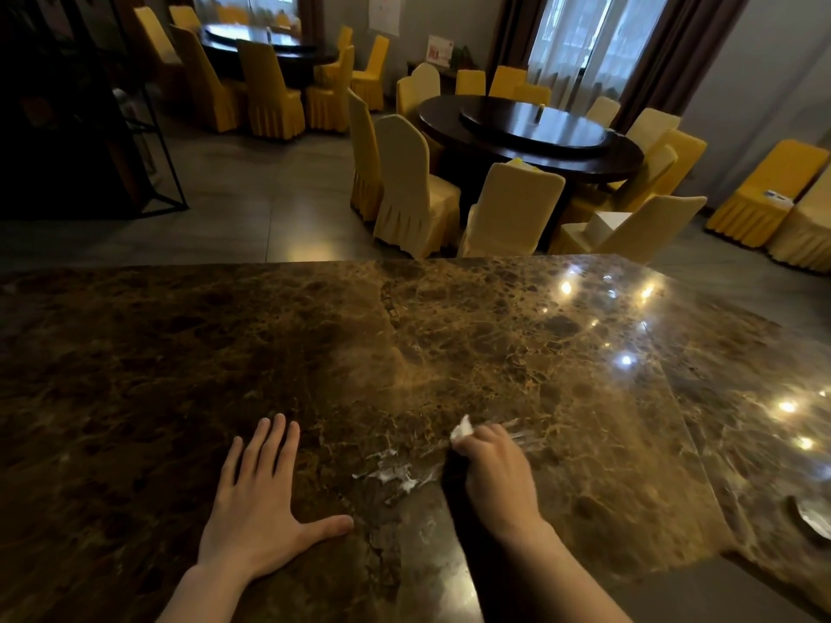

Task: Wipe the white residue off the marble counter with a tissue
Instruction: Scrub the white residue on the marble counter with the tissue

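Note:
A brown marble counter [494, 344] fills the lower half of the view. White residue [390, 470] is smeared in streaks on it, between my two hands. My right hand [492, 469] is closed around a crumpled white tissue [462, 429], whose tip sticks out past my fingers just right of the residue. Fainter white streaks [521, 436] lie on the far side of that hand. My left hand [261, 501] rests flat on the counter with fingers spread, holding nothing.
A dark dish-like object [811, 517] sits at the counter's right edge. Beyond the far edge stand a round dark dining table [530, 128] ringed by yellow-covered chairs [404, 186], with another table set further back left.

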